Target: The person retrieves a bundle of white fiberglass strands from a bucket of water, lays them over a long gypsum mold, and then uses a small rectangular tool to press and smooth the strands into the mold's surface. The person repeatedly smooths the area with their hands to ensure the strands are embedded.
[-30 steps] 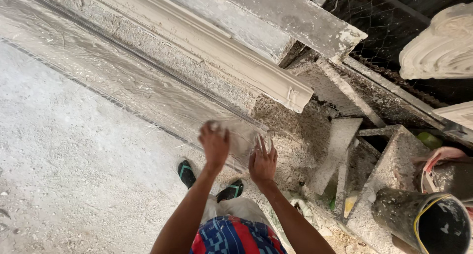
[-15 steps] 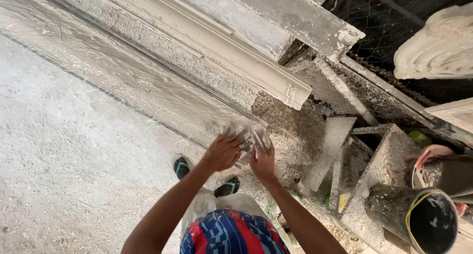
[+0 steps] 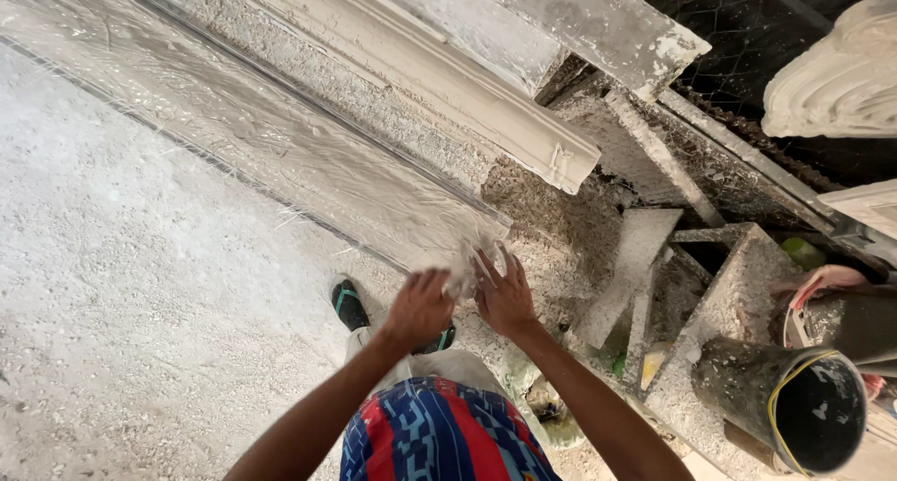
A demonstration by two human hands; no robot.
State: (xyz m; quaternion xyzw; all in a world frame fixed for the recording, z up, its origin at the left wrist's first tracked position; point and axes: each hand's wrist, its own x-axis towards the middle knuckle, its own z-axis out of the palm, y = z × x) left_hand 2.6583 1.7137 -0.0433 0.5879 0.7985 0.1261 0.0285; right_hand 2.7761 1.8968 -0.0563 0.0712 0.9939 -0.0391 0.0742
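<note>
Forearms are reaching forward and down side by side. Left hand [image 3: 420,305] is curling its fingers loosely, knuckles up, over the near end of the long grey plaster-coated fibre strip [image 3: 280,154]; whether they are gripping it I cannot tell. White wispy fibre tuft [image 3: 462,274] is lying between both sets of fingertips. Right hand [image 3: 505,296] is spreading its fingers wide, pressing flat beside the tuft, holding nothing. Beyond the fingers, a long white moulded plaster cornice [image 3: 448,89] is lying. Far right, a dark cylindrical pipe with a yellow rim [image 3: 794,397] is resting.
</note>
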